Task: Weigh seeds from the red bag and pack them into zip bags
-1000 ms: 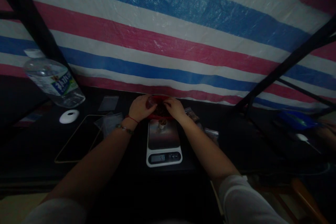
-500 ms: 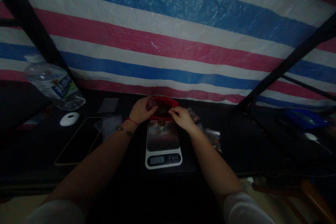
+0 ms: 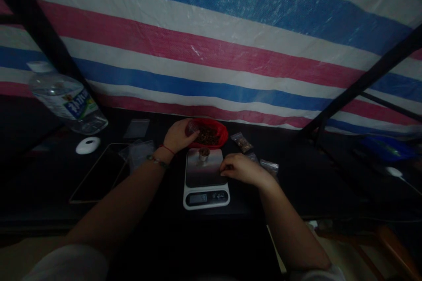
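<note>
My left hand [image 3: 178,135] is closed on the left rim of a red plastic bag [image 3: 223,134], where some see-through plastic shows by the fingers. Small dark brown pieces [image 3: 207,136] lie inside the open bag. In front of it stands a white kitchen scale [image 3: 189,201] with a metal plate. A small round cup [image 3: 204,154] filled with brown bits rests on that plate. At the plate's right edge is my right hand [image 3: 242,168], thumb and fingertips pinched together; what they hold, if anything, is too small to make out.
Small zip bags with brown contents [image 3: 242,142] lie at the right. Left are flat clear bags [image 3: 140,153], a dark tablet-like slab [image 3: 99,175], a white oval object [image 3: 88,145] and a large plastic bottle [image 3: 70,103]. A striped tarp [image 3: 211,61] hangs behind the black table.
My right hand has left the red bag's rim and come down and toward me, to the scale's right side. My left hand stays at the bag.
</note>
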`<state>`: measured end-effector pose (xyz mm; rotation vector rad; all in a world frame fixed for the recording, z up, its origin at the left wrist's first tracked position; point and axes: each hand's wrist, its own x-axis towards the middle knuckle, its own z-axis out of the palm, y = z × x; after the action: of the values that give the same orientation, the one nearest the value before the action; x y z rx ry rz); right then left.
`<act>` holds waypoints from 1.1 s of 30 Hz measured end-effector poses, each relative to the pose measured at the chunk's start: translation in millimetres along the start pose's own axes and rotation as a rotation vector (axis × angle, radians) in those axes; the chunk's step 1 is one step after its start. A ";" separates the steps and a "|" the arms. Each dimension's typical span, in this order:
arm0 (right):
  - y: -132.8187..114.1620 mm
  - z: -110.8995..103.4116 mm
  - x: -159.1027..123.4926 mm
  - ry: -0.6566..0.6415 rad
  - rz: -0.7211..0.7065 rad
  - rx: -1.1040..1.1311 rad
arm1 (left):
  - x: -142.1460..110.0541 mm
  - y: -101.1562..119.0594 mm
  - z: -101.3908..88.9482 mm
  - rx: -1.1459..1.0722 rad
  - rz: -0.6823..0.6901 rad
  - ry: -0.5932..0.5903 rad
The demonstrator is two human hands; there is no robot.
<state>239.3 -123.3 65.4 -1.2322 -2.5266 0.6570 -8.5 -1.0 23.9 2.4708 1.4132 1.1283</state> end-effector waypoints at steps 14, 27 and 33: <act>15.4 -0.5 87.1 0.493 -0.056 0.071 | -2.1 2.3 -3.8 -0.042 0.019 -0.007; 18.3 27.5 66.1 0.305 -0.104 0.045 | 1.9 3.8 1.4 -0.047 -0.006 -0.081; 31.1 20.1 63.8 0.619 -0.016 0.299 | 0.2 9.7 2.0 -0.006 0.013 -0.083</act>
<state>213.2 -61.7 34.3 -1.0934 -1.8544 0.5207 -0.2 -5.9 26.5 2.4951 1.3705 1.0179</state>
